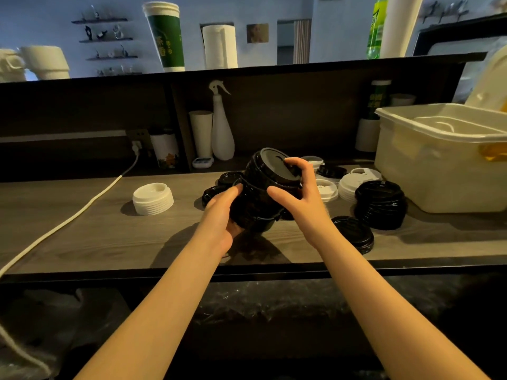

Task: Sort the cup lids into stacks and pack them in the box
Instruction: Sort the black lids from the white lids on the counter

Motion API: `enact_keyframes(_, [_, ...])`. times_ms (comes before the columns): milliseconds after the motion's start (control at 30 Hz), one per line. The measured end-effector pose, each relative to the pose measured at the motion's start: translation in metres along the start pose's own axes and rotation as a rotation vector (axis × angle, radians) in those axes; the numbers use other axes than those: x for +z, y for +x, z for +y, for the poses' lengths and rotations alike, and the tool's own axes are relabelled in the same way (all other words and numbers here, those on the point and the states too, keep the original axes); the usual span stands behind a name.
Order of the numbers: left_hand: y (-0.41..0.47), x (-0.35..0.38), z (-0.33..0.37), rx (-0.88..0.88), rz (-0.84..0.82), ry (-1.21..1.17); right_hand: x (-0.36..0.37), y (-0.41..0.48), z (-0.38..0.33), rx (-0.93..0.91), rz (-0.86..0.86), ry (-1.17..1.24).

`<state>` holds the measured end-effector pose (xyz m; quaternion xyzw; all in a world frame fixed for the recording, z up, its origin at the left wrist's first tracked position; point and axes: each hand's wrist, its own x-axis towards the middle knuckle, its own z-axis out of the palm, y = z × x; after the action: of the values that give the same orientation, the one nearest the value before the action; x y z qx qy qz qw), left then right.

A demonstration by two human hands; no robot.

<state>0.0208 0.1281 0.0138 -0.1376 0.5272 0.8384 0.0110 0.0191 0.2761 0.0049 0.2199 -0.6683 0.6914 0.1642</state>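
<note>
I hold a tall stack of black cup lids (263,187) tilted above the wooden counter (109,231). My left hand (222,215) grips its lower end from the left. My right hand (299,193) curls over its upper end, fingertips on the top lid. A white lid stack (153,198) stands at the left. Another black stack (380,204) stands at the right, with a short black stack (354,233) in front of it. White lids (348,185) and loose black lids (330,171) lie behind. The white plastic box (439,165) sits far right.
A white cable (82,209) runs across the counter's left side. A spray bottle (222,124), paper cups (201,133) and a small timer (202,161) stand against the back panel. More loose black lids (229,178) lie behind my left hand.
</note>
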Motion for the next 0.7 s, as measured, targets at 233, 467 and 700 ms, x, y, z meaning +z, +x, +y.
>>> enact_keyframes(233, [0.022, 0.026, 0.025, 0.152, -0.065, 0.044, -0.014, 0.037, -0.019, -0.071, 0.016, -0.043])
enact_keyframes(467, [0.084, 0.079, 0.036, 0.171, -0.130, 0.075, -0.052, 0.097, -0.004, -0.069, 0.044, -0.054])
enact_keyframes(700, [0.128, 0.116, 0.048, 0.077, -0.126, 0.084, -0.076, 0.143, 0.003, 0.043, 0.062, -0.037])
